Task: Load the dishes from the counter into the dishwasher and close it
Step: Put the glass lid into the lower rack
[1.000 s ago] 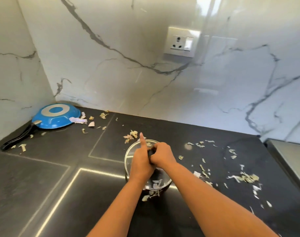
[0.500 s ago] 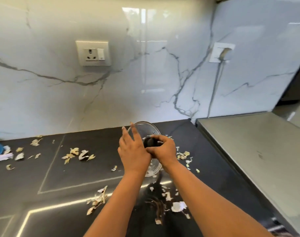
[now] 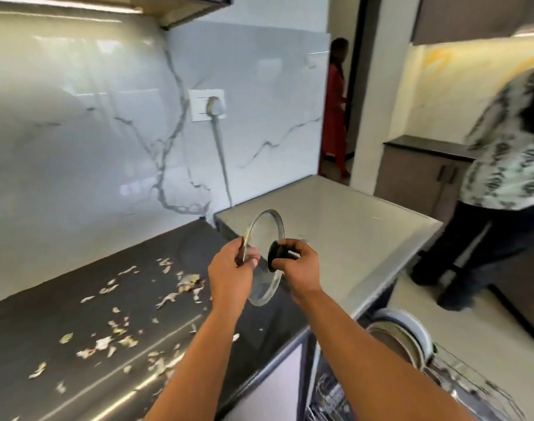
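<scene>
A round glass lid [image 3: 267, 229] with a metal rim and a black knob is held nearly on edge in the air above the counter's right end. My left hand [image 3: 232, 275] pinches its rim on the left side. My right hand [image 3: 302, 267] grips the black knob [image 3: 274, 253]. Below at the lower right, the dishwasher's pulled-out rack [image 3: 460, 381] shows wire tines, with a white plate [image 3: 411, 323] and other dishes standing in it.
The dark counter [image 3: 62, 344] is strewn with vegetable peels [image 3: 186, 282]. A grey appliance top [image 3: 335, 226] lies just behind the lid. One person in a patterned shirt [image 3: 505, 165] stands at the right; another in red [image 3: 335, 110] is in the doorway.
The lid has been lifted off the counter and carried right, tilting from flat to nearly upright. My view has swung right, bringing the dishwasher rack and two people into sight.
</scene>
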